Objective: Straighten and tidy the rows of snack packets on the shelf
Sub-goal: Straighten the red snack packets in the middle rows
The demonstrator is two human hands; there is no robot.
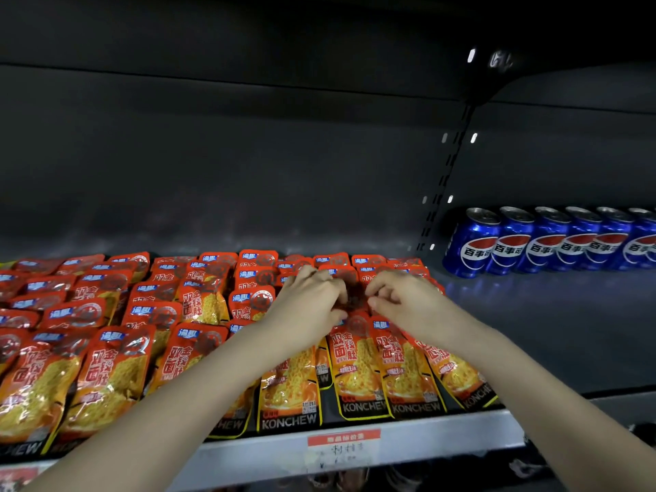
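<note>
Dark shelf (539,332): my left hand (308,296) and right hand (403,296) are pinching one packet (355,302) between them; rows (106,332) left of them are sitting skewed, plenty remaining.

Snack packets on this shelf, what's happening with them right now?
A person is tidying the snack packets on the shelf. The left hand and right hand meet over the right-hand rows, both pinching the top of one packet. Several rows to the left look uneven. Cola cans stand farther right, untouched.
</note>
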